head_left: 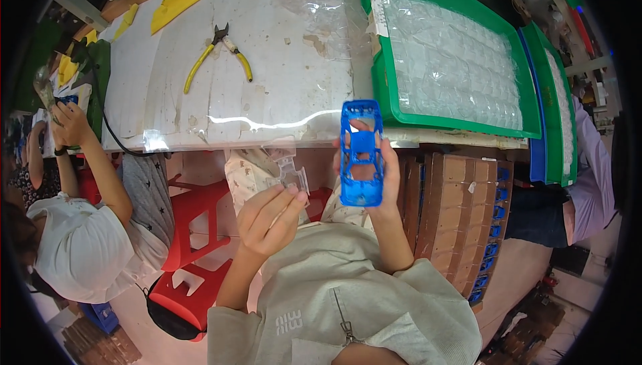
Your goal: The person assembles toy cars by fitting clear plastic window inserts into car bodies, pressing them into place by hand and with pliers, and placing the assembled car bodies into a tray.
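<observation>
My right hand (390, 172) is closed around a blue plastic toy car body shell (363, 143). The shell is held upright with its open window gaps showing, and fingers are visible through some of them. Lower and to the left, my left hand (271, 221) pinches a clear plastic piece (292, 175), which looks like a toy car's window insert. The two parts are apart, both just in front of the table's near edge. Part of the clear piece is hard to make out against the light trousers behind it.
Yellow-handled cutting pliers (234, 49) lie on the white table (281, 91). At right, a green tray (461, 125) holds rows of clear plastic parts. Below it stands a brown compartment box (451, 218) beside blue shells (490, 251). Another person (83, 251) works at left, near a red stool (190, 291).
</observation>
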`<state>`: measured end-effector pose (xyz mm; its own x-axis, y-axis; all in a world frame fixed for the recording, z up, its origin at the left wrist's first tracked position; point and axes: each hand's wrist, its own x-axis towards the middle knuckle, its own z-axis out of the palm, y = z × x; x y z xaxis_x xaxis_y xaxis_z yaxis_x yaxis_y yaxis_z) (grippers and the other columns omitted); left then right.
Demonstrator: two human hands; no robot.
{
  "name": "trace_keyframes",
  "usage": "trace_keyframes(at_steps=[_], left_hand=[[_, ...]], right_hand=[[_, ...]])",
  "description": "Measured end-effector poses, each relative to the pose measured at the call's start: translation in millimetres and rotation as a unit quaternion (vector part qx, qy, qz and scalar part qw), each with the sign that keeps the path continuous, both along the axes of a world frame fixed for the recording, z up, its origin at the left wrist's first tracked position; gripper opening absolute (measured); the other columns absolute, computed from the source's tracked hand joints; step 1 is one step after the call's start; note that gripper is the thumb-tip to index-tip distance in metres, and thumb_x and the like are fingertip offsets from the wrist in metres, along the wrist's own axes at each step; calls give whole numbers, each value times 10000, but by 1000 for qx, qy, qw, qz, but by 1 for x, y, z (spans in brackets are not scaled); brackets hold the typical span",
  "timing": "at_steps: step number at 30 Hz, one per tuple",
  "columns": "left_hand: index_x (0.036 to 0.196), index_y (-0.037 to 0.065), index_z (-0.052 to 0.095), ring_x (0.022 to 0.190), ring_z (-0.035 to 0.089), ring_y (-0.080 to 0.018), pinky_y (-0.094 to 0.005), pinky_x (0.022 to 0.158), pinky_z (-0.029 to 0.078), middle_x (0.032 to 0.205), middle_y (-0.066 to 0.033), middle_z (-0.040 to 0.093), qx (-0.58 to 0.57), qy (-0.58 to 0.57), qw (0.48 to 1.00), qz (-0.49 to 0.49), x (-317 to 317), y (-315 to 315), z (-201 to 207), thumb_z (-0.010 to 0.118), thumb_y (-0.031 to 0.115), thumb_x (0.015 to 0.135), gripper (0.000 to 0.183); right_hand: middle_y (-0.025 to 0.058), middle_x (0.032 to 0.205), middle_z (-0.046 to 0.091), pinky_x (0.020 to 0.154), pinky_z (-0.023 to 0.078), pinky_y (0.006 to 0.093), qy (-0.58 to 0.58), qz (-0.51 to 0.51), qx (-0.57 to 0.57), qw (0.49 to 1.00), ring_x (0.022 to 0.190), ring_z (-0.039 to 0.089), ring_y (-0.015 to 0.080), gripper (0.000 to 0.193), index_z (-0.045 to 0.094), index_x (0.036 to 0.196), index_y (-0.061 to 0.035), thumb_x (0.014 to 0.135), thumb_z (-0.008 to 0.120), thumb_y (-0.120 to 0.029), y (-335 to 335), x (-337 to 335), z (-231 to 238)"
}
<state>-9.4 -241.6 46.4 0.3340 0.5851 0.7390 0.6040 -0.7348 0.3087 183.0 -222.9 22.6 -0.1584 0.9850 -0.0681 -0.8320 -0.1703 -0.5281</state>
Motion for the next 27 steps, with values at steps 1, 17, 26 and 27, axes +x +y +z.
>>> trace_keyframes(at_steps=[1, 17, 26, 27], left_hand=[[908, 46, 673, 817, 593, -232, -294, 697, 498, 895, -69, 624, 11, -18, 999, 27, 2, 1, 2, 673, -56, 611, 314], [930, 17, 642, 887, 582, -271, -358, 768, 492, 906, -95, 608, -99, -67, 992, -28, 34, 26, -10, 637, -56, 628, 311], [908, 0, 629, 905, 595, -284, -368, 779, 491, 912, -111, 612, -143, -63, 987, -46, 45, 18, -26, 623, -60, 658, 257], [901, 6, 630, 896, 604, -287, -373, 773, 490, 908, -113, 617, -142, -77, 986, -34, 46, 19, -27, 624, -85, 660, 258]], right_hand=[[167, 1116, 524, 814, 455, 319, -86, -51, -25, 995, 939, 547, 228, 552, 332, 1320, -39, 913, 422, -399, 11, -7, 3], [255, 1357, 329, 1004, 339, 408, -588, -272, 232, 726, 1227, 397, 326, 751, 236, 1335, 16, 738, 682, -78, 0, -31, -58], [302, 1306, 386, 1041, 270, 472, -592, -331, 237, 696, 1220, 399, 412, 688, 317, 1294, 50, 733, 666, -140, -8, -39, -81], [305, 1301, 390, 1037, 276, 475, -595, -338, 243, 687, 1216, 404, 412, 682, 322, 1289, 54, 735, 668, -138, -8, -39, -82]])
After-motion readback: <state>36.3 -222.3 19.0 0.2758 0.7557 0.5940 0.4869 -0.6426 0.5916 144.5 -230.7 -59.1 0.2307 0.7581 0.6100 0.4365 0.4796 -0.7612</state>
